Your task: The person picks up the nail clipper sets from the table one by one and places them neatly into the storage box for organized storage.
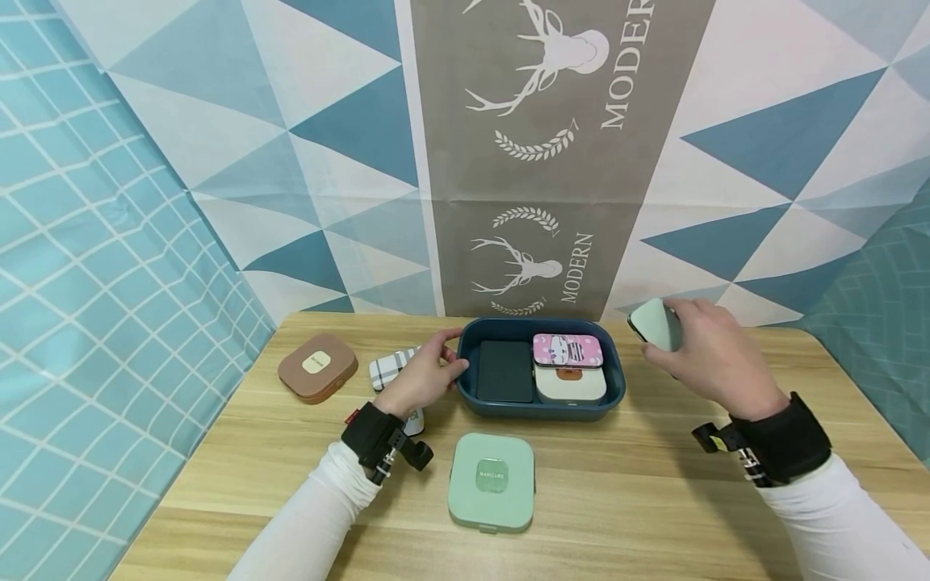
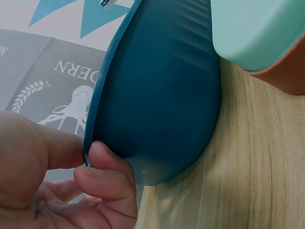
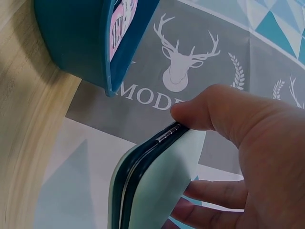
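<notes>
My left hand (image 1: pixel 425 375) pinches the left rim of a dark blue plastic bin (image 1: pixel 541 412); the left wrist view shows thumb and fingers on either side of the bin's edge (image 2: pixel 102 90). Inside lie a flat black case (image 1: pixel 505 371) on the left, and a pink cartoon-printed tin (image 1: pixel 567 351) above a cream case (image 1: pixel 570 387) on the right. To the right of the bin, my right hand (image 1: pixel 719 351) holds a mint-green hinged case (image 1: pixel 656 324) tilted above the table. The right wrist view shows that case's metal hinge (image 3: pixel 169 135) near my thumb.
A square green manicure case (image 1: pixel 491 484) lies in front of the bin. At left are a brown case (image 1: pixel 317 369) and a plaid case (image 1: pixel 388 369), with a white case (image 1: pixel 415 423) partly hidden under my left wrist. A patterned backdrop (image 1: pixel 363 161) rises behind the wooden table (image 1: pixel 617 500).
</notes>
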Available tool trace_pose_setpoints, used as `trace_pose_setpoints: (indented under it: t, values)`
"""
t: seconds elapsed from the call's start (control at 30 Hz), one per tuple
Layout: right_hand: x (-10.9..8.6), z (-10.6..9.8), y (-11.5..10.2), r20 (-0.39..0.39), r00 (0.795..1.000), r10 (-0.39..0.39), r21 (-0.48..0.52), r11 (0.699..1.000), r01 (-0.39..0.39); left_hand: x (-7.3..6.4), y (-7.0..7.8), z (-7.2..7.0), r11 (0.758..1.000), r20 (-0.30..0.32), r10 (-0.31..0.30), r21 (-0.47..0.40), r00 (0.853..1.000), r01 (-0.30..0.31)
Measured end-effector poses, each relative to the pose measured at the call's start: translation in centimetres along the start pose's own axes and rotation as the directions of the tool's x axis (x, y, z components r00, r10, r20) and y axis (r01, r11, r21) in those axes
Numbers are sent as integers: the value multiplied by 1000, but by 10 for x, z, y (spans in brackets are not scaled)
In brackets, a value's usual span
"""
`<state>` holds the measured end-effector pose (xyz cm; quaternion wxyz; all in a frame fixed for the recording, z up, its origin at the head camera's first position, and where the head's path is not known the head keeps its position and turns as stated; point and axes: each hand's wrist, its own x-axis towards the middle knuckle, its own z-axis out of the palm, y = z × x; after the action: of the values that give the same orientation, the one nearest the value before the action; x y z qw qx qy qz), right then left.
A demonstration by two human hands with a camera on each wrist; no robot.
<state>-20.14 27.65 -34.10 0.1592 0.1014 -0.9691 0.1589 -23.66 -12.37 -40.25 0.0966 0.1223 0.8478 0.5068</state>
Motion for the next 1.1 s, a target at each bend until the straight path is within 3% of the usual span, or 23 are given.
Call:
trace_pose_setpoints:
  t: [0.6,1.1]
  values:
    - [7,2,-13,33,995,-99,11,995,99,0,-1,-1,1000,3,2,-6,1000,-2]
    - [10,9,-26,74,989,-131,34,991,128,0,0,0,1000,3,-6,-6,1000,6]
